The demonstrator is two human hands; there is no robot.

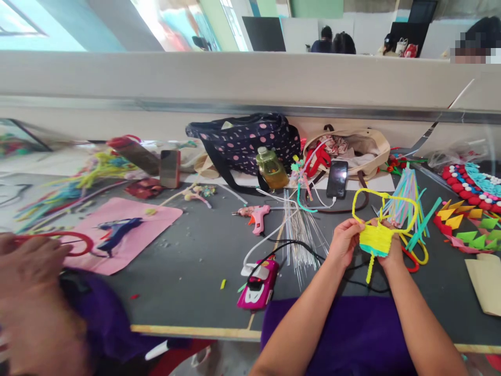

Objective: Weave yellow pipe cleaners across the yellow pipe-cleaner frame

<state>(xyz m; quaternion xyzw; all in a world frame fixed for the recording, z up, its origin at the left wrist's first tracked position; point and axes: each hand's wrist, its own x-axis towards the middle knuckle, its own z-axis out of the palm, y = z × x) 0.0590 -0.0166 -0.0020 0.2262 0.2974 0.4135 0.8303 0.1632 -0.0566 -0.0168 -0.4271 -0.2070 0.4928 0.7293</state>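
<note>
A yellow pipe-cleaner piece [376, 237] with a turquoise lower edge is held up over the table's front part. Two yellow loops stick out from its top and a short twisted yellow stem hangs below. My left hand [345, 243] pinches its left edge between thumb and fingers. On the other side, my right hand [393, 253] grips the right edge, its fingers partly hidden behind the piece. Just behind the hands lie pastel pipe cleaners [405, 196], and a yellow ring and a red ring [413, 261] show beside my right hand.
A pink glue gun [258, 216], a magenta car-shaped device [260, 284], thin wires [303, 240] and black cables lie left of my arms. Farther back are a phone [337, 179], bottle [272, 169] and bags. Another person's hand [35, 266] is at far left.
</note>
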